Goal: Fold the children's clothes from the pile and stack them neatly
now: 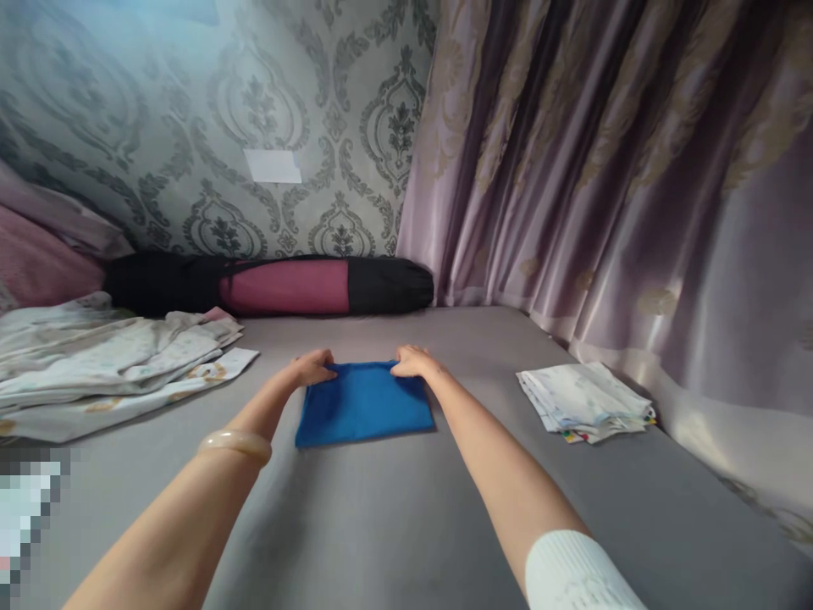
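Observation:
A folded blue cloth (367,408) lies on the grey bed sheet (356,525) in front of me. At its far left corner, my left hand (316,368) is closed, with the thumb on top and the fingers over the far edge. My right hand (412,362) pinches the far right corner in the same way. The near edge of the cloth rests on the sheet. A pale bangle (236,444) circles my left forearm.
A heap of white printed cloths (127,360) spreads out on the left. To the right sits a stack of folded white cloths (584,398). A long black and maroon bag (285,285) lies along the patterned wall. Purple curtains (572,169) hang at the right edge.

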The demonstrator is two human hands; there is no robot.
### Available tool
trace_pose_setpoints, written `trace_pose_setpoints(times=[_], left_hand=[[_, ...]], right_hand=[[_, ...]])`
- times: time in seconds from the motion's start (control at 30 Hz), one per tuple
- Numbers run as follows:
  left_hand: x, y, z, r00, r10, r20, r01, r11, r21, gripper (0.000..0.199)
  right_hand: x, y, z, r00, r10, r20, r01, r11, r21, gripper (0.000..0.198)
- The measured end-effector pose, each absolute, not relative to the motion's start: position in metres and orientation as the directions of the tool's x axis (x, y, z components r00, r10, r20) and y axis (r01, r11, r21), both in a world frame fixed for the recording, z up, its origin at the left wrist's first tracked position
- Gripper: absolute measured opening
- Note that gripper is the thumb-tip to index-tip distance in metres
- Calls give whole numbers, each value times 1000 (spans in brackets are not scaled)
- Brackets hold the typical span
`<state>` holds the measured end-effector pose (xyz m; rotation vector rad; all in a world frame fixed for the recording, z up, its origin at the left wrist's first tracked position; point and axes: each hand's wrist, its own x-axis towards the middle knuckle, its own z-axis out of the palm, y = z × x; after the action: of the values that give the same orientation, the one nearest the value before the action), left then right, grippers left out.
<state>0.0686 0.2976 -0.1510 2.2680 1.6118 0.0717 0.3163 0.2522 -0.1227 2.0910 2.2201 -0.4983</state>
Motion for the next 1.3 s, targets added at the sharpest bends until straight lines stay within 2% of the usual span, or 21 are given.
trace_pose_setpoints(times=[0.17,0.4,0.5,0.6,0.77,0.93,1.13,1.3], left_hand=[[63,292,-138,377,918,-128,881,-312,356,28],[51,278,-88,528,848,-48,734,-427,528,42],[49,273,-65,553,831,64,656,-481,581,46],[48,268,-50,519,821,239,640,-559,527,43],[49,251,-53,449,816,363,756,-564,333,32],[49,223,-79,457,823,337,802,-545,244,27],[42,193,-109,541,769,341,740,-628,243,29],[39,179,-127,576,764,290,724,-642,252,34]], right_hand=[[324,239,-108,-161,966,-201,961,108,-254,33],[344,233,-81,-277,955,-107,908,224,-355,40],[350,231,-63,-329,943,-39,856,281,-434,40],[353,226,-49,-347,928,133,815,369,-446,32],[346,213,-54,-315,889,332,868,411,-278,26],[341,189,-86,-349,869,352,886,428,-177,24],[343,161,-116,-411,833,370,846,500,-185,30],[342,148,-136,-446,829,338,834,522,-180,36]])
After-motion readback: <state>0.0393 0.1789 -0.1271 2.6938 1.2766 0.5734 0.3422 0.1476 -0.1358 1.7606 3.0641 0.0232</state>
